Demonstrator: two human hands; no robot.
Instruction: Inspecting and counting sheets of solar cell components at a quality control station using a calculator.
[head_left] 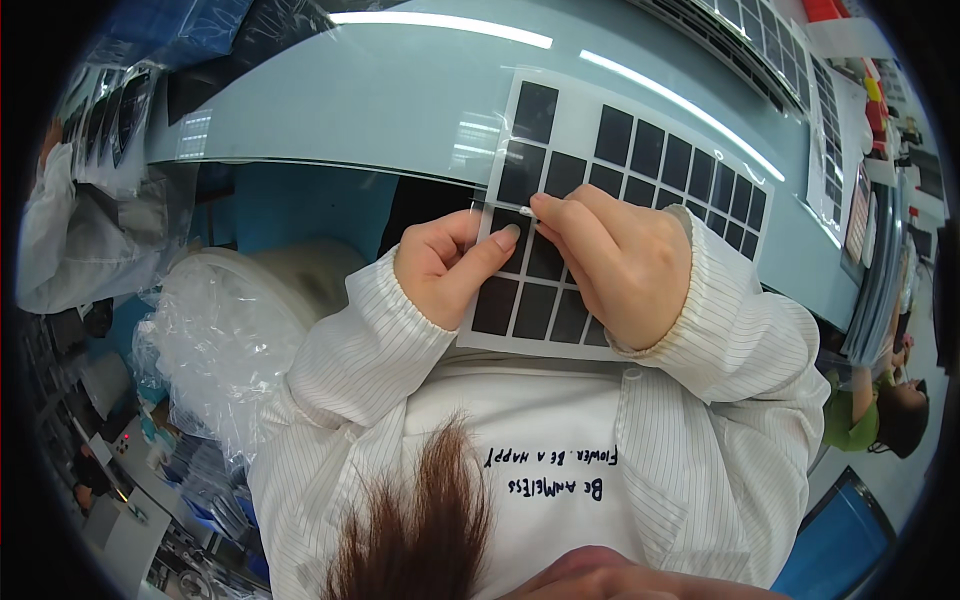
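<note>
A white sheet (578, 125) with rows of dark rectangles lies partly on the glass tabletop and extends over its near edge toward my body. My left hand (450, 265) is closed at the sheet's left edge, thumb on top and the other fingers curled under or beside it. Just above that thumb, my right hand (620, 260) is bent over the sheet in a pinch. A tiny pale bit shows at its fingertips, too small to name. The right hand covers several of the dark rectangles.
The pale green glass tabletop (380, 95) reflects bright light strips. Left of me stands a round bin (235, 310) with clear plastic in it; a clear bag (120, 235) hangs beyond. More rectangle sheets (828, 150) lie far right, near a person in green (855, 415).
</note>
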